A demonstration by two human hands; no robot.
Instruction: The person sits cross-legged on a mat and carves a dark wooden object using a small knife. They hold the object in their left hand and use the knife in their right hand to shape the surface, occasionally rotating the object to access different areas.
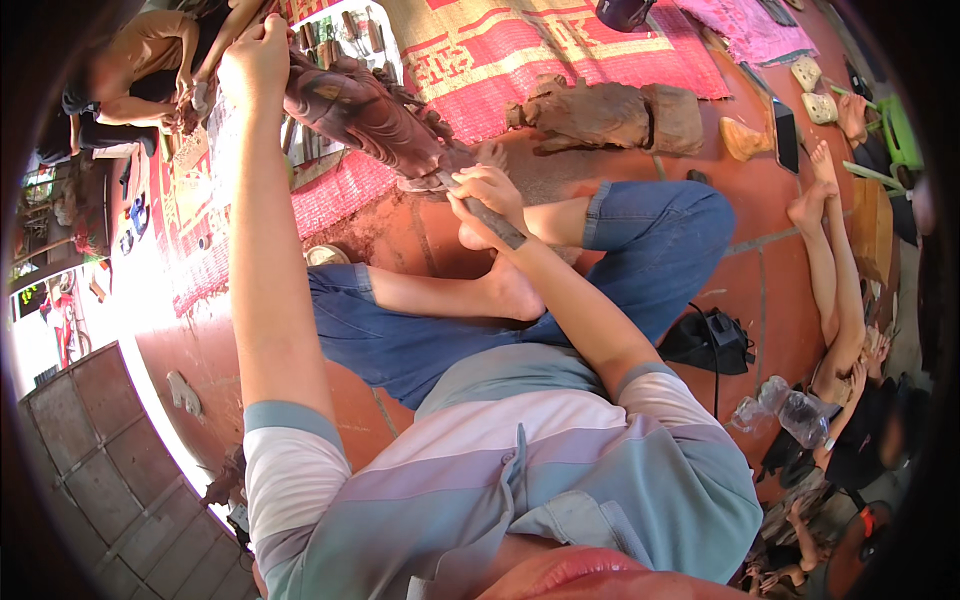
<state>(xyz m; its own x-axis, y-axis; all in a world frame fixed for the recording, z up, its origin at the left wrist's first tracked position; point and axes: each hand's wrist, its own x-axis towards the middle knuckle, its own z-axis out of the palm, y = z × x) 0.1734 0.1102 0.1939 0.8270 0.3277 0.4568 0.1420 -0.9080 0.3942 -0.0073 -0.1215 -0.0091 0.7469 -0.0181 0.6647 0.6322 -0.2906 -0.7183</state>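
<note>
A reddish-brown carved wooden statue [365, 110] lies slanted in front of my crossed legs, its near end by my feet. My right hand [485, 195] is closed round a chisel [492, 222]; its handle runs back under my wrist and its metal tip points at the statue's near end. Whether the tip touches the wood I cannot tell. My left arm stretches far forward, and my left hand [255, 62] is closed beside the statue's far end. What its fingers enclose is hidden.
A rough brown wood block [610, 118] lies ahead on the red tiled floor, beside a patterned red mat [480, 50]. Several carving tools [345, 35] lie past the statue. A phone [785, 135] and black bag [710, 340] are rightward. Other people sit at both sides.
</note>
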